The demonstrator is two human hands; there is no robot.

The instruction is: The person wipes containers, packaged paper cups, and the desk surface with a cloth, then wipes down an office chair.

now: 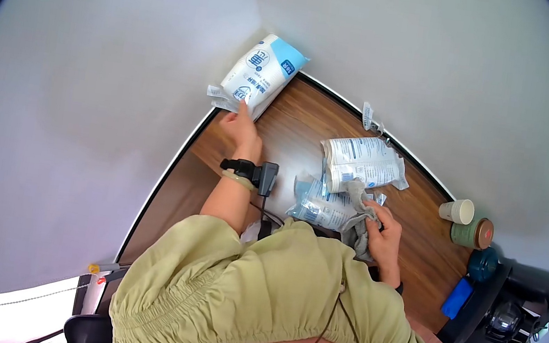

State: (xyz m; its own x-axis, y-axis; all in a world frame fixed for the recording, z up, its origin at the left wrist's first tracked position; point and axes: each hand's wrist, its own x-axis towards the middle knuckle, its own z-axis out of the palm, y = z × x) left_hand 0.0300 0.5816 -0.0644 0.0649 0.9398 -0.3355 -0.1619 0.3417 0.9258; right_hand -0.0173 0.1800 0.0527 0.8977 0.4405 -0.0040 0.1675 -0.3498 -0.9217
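My left hand (242, 129) is at the lower end of a white-and-blue plastic-wrapped pack (264, 72), which leans in the far corner of the desk. Its fingers are curled against the wrapping, with one finger laid on the printed front. A crumpled grey cloth (359, 218) is bunched in my right hand (384, 237), close to my body. Just left of the cloth lies a pale blue printed pack (321, 205), partly covered by it. Beyond that rests a white printed pack (365, 162) in clear wrapping, its near end touching the cloth.
The wooden desk (296, 118) is bounded by pale walls. Along its right edge stand pale cups (457, 210), a green jar with a reddish-brown lid (473, 232), a dark teal container (483, 264) and a blue box (456, 298). Black equipment (503, 319) sits farther right.
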